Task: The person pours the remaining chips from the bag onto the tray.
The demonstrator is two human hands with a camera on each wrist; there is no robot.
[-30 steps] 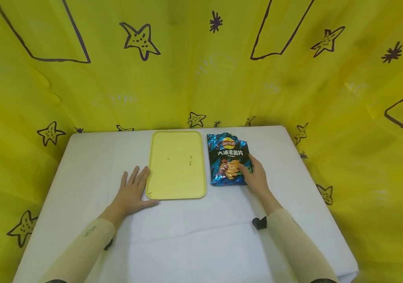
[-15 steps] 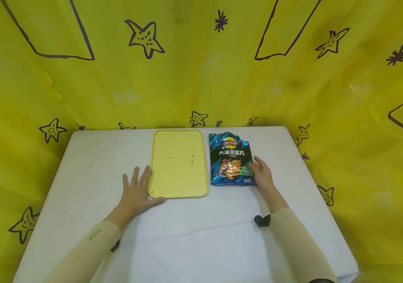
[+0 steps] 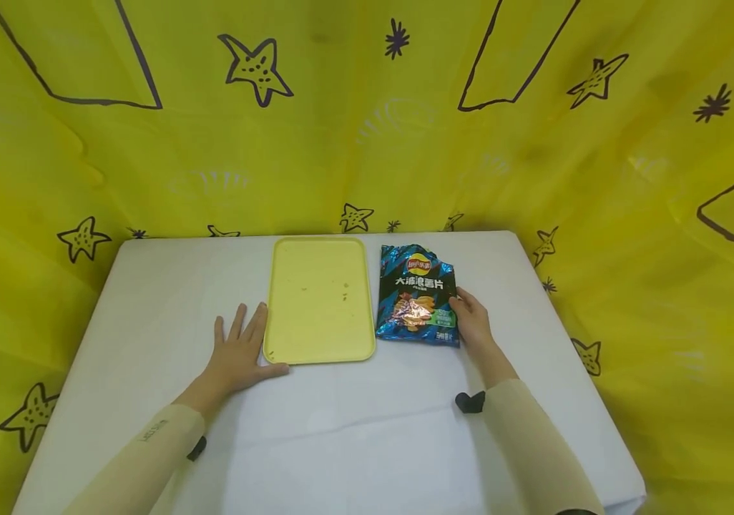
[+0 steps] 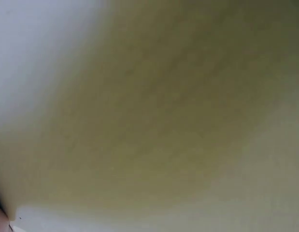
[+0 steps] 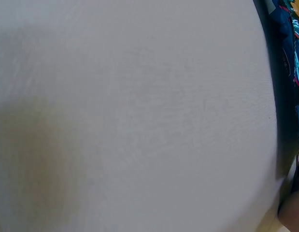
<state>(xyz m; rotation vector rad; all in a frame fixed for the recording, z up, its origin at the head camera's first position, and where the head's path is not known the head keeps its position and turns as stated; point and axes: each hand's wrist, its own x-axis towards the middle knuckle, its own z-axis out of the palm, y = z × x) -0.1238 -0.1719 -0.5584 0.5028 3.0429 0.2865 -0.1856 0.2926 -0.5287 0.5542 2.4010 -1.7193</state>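
Note:
The left hand (image 3: 235,356) lies flat with spread fingers on the tablecloth. Its fingertips meet the left edge of a yellow tray (image 3: 317,300), and its thumb reaches along the tray's near corner. Right of the tray, almost against it, a blue and black bag of potato chips (image 3: 417,286) lies face up with its top edge uneven. By its right edge the right hand (image 3: 476,325) pinches the bag, thumb over the edge and fingers mostly hidden. The right wrist view catches only a strip of the chip bag (image 5: 296,63) and a bit of the hand.
A white cloth covers the table (image 3: 341,450). Behind and beside it hangs a yellow curtain (image 3: 315,143) with drawn starfish. Several small specks lie on the tray. A blurred beige sleeve (image 4: 149,116) fills most of the left wrist view.
The right thumb has drawn back from the bag's face to its edge. The bag has turned slightly, its lower end shifting left closer to the tray. The left hand stays at the tray.

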